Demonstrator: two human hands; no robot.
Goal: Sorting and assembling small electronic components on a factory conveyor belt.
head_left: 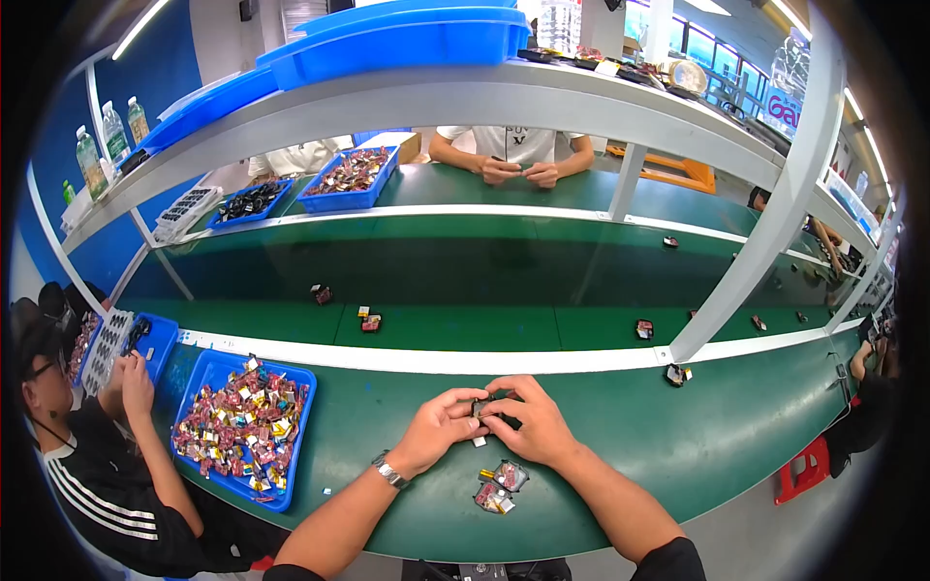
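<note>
Small dark part [487, 408] mostly hidden, pinched between fingertips of left hand [438, 422] and right hand [531, 424], near table's [678, 426] front edge

left hand [441, 426], right hand [533, 421], fingertips pinched together

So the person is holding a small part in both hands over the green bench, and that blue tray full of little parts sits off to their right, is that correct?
Not quite: the blue tray of small parts lies to the person's left, not the right, as the head view shows. The rest stands: the left hand and right hand meet on a small dark part above the green bench.
</note>
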